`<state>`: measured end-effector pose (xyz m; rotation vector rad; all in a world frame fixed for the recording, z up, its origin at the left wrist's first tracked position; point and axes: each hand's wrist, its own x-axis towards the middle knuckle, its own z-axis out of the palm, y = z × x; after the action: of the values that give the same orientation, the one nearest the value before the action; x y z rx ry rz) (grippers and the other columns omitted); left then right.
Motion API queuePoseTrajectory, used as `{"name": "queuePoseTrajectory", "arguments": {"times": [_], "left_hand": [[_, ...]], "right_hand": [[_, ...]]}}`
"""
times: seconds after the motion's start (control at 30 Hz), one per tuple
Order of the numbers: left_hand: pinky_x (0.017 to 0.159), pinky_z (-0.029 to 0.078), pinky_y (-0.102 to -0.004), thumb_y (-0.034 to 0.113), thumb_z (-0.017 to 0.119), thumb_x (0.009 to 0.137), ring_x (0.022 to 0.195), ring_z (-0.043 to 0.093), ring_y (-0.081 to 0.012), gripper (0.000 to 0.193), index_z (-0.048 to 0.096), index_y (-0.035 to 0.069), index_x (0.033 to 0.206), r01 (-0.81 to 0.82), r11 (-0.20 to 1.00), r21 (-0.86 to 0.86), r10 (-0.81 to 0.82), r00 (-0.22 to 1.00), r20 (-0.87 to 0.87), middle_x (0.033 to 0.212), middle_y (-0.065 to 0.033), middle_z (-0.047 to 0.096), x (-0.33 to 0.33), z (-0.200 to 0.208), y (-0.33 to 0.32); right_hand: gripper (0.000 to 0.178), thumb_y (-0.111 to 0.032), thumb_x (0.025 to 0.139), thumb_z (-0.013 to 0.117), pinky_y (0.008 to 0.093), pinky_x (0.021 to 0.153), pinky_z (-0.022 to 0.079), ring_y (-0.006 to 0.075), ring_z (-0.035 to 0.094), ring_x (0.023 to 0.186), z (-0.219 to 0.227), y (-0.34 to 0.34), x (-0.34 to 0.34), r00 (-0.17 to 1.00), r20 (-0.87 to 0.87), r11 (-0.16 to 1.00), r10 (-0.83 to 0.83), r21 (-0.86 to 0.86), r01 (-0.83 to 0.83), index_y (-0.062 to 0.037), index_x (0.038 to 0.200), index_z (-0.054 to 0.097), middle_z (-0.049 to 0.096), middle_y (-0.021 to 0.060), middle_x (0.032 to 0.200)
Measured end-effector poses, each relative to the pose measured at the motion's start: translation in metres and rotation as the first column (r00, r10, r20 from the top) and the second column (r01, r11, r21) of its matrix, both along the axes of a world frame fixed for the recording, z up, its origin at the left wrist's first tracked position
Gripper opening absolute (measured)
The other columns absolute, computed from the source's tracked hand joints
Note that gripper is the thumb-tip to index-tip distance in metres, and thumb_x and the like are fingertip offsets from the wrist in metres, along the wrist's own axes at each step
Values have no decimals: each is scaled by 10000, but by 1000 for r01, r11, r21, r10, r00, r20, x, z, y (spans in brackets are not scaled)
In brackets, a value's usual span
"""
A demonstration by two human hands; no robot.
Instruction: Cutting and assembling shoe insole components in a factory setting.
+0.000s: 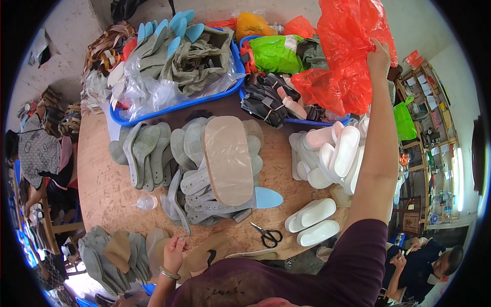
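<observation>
My right hand (378, 57) is stretched out to the far right, its fingers closed on a crumpled red plastic bag (335, 84). The bag hangs over a blue bin holding black and pink pieces. Close to my body, my left hand (175, 249) is closed, fingertips pressed together; whatever they hold is too small to make out. Beside it lie brown insoles (215, 248) and a heap of grey shoe pieces (105, 258). Mid-table, a tan wrapped sole-shaped board (228, 161) rests on stacked grey soles (197, 184). A light blue shoe form (268, 197) sticks out from under it.
Black-handled scissors (267, 235) and a small clear bottle (146, 202) lie on the table. White slippers (311, 215) sit at the right. A blue tray (176, 110) of grey fabric stands at the back left. Another person (422, 266) sits at the lower right, beyond the table.
</observation>
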<state>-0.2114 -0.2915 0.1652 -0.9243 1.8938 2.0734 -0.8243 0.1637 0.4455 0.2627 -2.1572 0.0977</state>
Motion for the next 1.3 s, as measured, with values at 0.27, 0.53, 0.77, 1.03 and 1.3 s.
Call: {"name": "queuePoseTrajectory", "arguments": {"times": [0.27, 0.53, 0.77, 1.03, 1.3], "left_hand": [[685, 470, -233, 152, 496, 986, 724, 559, -91, 299, 566, 21, 1246, -10, 999, -35, 10, 1000, -23, 915, -41, 619, -3, 5, -10], [915, 496, -368, 551, 659, 852, 1261, 499, -311, 970, 148, 85, 1533, -199, 931, -307, -4, 833, -554, 1494, -133, 309, -147, 112, -48], [907, 513, -436, 499, 470, 976, 1251, 491, -295, 694, 285, 64, 1484, 179, 806, 565, 264, 744, -613, 1375, -127, 471, -272, 178, -81], [998, 455, -401, 489, 376, 1002, 1247, 502, -285, 618, 362, 59, 1445, 93, 952, 293, 113, 780, -615, 1366, -121, 505, -241, 86, -72], [967, 492, -394, 321, 487, 999, 1194, 539, -294, 522, 377, 34, 1420, -214, 975, 67, 184, 596, -782, 1356, -142, 512, -202, 51, -139]], "right_hand": [[484, 90, 674, 540, 368, 825, 508, 280, 603, 994, 24, -5, 26, 976, -111, 981, 188, 72, -181, -158, 1055, 704, 599, 74, 1072], [95, -56, 747, 582, 411, 839, 492, 326, 609, 971, 37, -116, 59, 732, -229, 752, 641, 375, -542, -85, 764, 671, 628, 152, 1030], [233, -257, 809, 538, 416, 870, 498, 264, 578, 1006, -33, -346, 224, -393, 486, -172, 780, -438, -882, -67, 881, 652, 621, 90, 1020], [97, -124, 692, 670, 410, 681, 526, 296, 613, 889, -120, -374, 267, -508, 193, -518, 839, 5, -855, -68, 766, 642, 597, 76, 871], [414, -48, 701, 706, 421, 900, 488, 302, 592, 1080, -134, -268, 220, 8, 114, 42, 993, -299, -953, -125, 1106, 663, 614, 116, 1190]]}}
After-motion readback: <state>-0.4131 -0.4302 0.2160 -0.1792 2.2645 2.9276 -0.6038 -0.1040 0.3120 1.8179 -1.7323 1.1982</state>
